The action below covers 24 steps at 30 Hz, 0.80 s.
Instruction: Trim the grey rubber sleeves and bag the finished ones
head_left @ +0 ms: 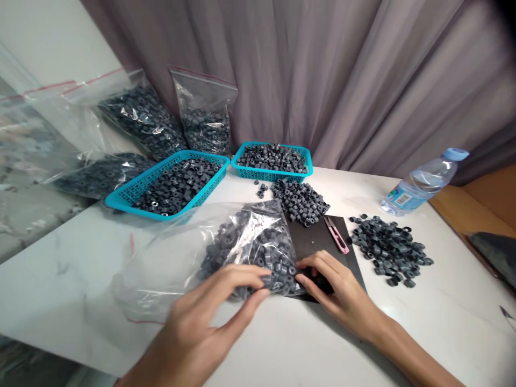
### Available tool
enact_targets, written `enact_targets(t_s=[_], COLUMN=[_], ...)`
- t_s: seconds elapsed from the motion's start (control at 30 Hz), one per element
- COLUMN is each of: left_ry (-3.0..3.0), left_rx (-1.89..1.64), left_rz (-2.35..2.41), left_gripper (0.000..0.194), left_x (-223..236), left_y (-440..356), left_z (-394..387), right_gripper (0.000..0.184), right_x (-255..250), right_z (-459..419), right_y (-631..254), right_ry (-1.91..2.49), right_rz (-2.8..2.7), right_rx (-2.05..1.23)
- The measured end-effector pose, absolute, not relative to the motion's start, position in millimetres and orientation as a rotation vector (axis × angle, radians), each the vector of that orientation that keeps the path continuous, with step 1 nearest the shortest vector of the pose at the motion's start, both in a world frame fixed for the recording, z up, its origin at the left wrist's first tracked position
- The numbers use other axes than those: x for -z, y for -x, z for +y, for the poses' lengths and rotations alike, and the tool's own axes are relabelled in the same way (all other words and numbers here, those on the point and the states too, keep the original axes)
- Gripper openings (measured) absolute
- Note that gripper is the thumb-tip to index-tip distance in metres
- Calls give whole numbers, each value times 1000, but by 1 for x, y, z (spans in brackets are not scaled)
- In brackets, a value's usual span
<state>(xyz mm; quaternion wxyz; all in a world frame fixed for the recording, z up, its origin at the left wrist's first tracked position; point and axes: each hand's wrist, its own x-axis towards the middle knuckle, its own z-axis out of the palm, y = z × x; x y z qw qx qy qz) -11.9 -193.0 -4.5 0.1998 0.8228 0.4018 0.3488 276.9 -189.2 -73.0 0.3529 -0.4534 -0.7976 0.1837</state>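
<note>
A clear zip bag [258, 242] part-filled with small dark grey plastic rings lies on its side in front of me. Its loose, unfilled end stretches to the left. My left hand [217, 317] has its thumb and fingers curled onto the near edge of the bag. At the right end, my right hand [338, 287] pinches the bag's bottom edge between thumb and fingertips. Under the bag's right part is a black mat [318, 242], and pink thread snips [337, 235] lie on it.
Behind stand a left blue basket [165, 216] and a back blue basket [273, 174], both holding rings. Loose rings form a middle pile [301, 201] and a right pile [389, 250]. A tilted water bottle [423, 183] is at the right. Filled bags [205, 126] lean against the curtain.
</note>
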Motion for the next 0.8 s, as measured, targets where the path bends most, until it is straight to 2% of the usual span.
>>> enact_targets(t_s=[0.1,0.27,0.4,0.53,0.67,0.8], left_ry=[-2432,-2232,-2274,-2325,-2365,-2114], left_rx=[-773,-737,-699,-666,-665,-738], left_rz=[856,1017,956,971,941,914], left_gripper=[20,3,7,4,8,8], left_x=[-9,3,19,14,2,4], left_y=[-45,-64,-57,-55,-67,-85], left_z=[-178,-150,-118,-98,-109,-127], right_gripper=[17,17,23,21,19,25], right_x=[71,68,67,67,65,65], right_z=[-189,-187,-189,-191,-190,-188], right_y=[-278,-279,-280,-279,-279,-280], right_ry=[1170,1175,1170,1183,1208,1172], right_rz=[-2004,-1993,-2054,-2031,-1881,-1617], right_rx=[-489,-518,-491,-492,-619,-671])
